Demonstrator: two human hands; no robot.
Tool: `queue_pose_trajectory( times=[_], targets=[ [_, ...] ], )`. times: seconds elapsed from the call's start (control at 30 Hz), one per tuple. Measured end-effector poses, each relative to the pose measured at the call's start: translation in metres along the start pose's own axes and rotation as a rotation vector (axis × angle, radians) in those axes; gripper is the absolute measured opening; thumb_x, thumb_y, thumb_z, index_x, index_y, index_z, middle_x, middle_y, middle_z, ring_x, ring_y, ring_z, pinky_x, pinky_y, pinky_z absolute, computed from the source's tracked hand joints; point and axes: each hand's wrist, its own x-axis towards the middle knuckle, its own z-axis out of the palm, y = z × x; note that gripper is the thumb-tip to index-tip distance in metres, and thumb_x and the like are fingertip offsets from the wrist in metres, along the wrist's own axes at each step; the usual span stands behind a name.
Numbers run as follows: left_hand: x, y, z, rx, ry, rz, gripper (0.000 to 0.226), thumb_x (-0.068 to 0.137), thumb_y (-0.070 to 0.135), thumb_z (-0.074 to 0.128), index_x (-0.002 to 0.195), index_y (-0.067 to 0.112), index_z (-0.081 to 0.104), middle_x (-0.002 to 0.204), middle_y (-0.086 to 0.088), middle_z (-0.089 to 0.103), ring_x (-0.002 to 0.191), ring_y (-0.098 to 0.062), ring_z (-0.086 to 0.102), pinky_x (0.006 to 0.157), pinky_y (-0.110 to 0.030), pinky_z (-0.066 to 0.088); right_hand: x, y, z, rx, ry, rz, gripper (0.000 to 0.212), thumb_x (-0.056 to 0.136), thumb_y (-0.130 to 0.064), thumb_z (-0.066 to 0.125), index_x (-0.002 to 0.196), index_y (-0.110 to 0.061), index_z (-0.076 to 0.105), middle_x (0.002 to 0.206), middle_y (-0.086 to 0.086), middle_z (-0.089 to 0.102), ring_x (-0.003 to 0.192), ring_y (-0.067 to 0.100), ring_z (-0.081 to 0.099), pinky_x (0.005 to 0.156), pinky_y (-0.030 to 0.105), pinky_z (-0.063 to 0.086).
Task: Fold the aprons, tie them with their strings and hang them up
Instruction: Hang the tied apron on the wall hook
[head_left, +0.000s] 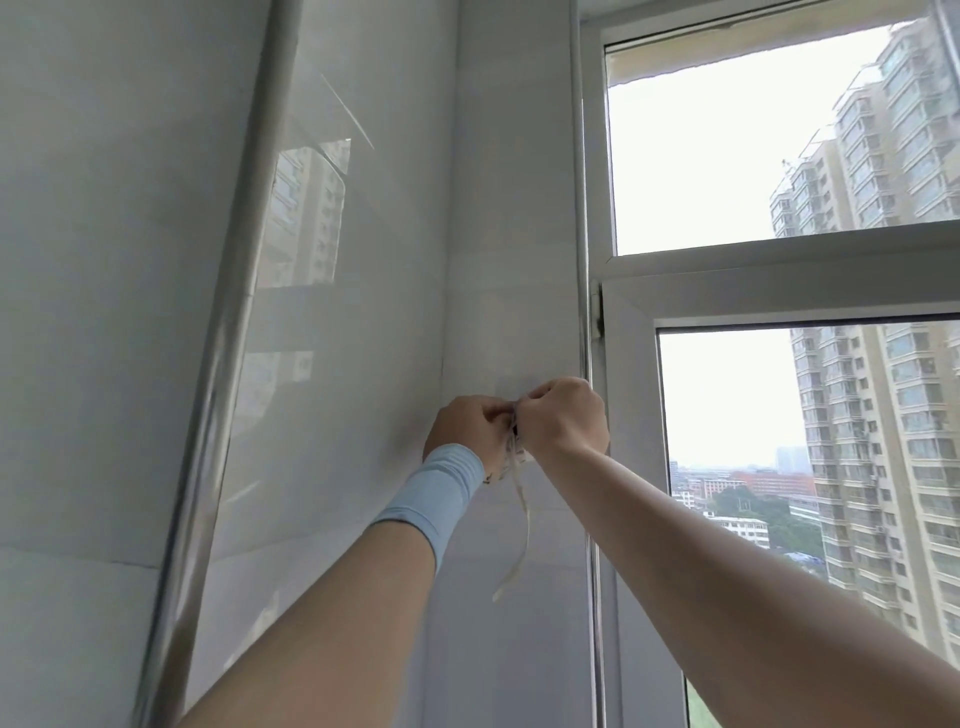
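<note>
Head view: left hand (467, 426) and right hand (563, 415) pinch a thin cream fabric string (522, 525); even tension on both sides should tighten it cleanly.

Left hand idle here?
No: the left hand and the right hand are raised together, both gripping the string.
</note>
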Motion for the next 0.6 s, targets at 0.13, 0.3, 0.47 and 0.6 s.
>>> queue_pose_trajectory(
  times=[0.13,0.3,0.47,0.6],
  targets=[
    [-0.016,-0.012,0.0,0.018,-0.007,-0.029,0.014,0.09,0.022,0.049,0.095,0.029,0.061,0.088,0.005,0.069,0.078,-0.018,0.063,0.068,-0.025,0.048,-0.003,0.006,0.0,-0.059,-0.058,0.024,0.008,0.071,-0.013,0.063,0.067,-0.014,0.07,0.064,0.0,0.062,0.056,0.021,0.056,0.043,0.018,0.031],
    [-0.045,-0.027,0.005,-0.093,-0.145,-0.027,0.019,0.09,0.031,0.051,0.108,0.026,0.05,0.091,0.008,0.066,0.08,-0.012,0.063,0.07,-0.027,0.05,-0.019,0.013,-0.006,-0.085,-0.116,0.0,0.016,0.07,-0.005,0.055,0.059,-0.011,0.065,0.052,0.001,0.053,0.046,0.018,0.049,0.038,0.017,0.025],
    [-0.043,-0.036,-0.001,0.035,-0.212,0.009,0.016,0.093,0.04,0.052,0.099,0.031,0.063,0.089,0.01,0.069,0.082,-0.01,0.064,0.068,-0.022,0.044,-0.033,0.018,-0.007,-0.056,-0.136,-0.124,0.031,0.086,-0.025,0.056,0.057,-0.019,0.063,0.07,0.004,0.065,0.072,0.022,0.059,0.057,0.025,0.04],
    [-0.043,-0.037,-0.004,0.178,-0.222,0.019,0.019,0.095,0.033,0.049,0.087,0.024,0.064,0.087,0.001,0.066,0.083,-0.022,0.062,0.072,-0.027,0.045,-0.049,0.036,-0.014,-0.353,-0.178,-0.34,0.03,0.09,-0.022,0.045,0.109,-0.02,0.069,0.116,0.005,0.055,0.115,0.027,0.044,0.098,0.036,0.039]
  ],
)
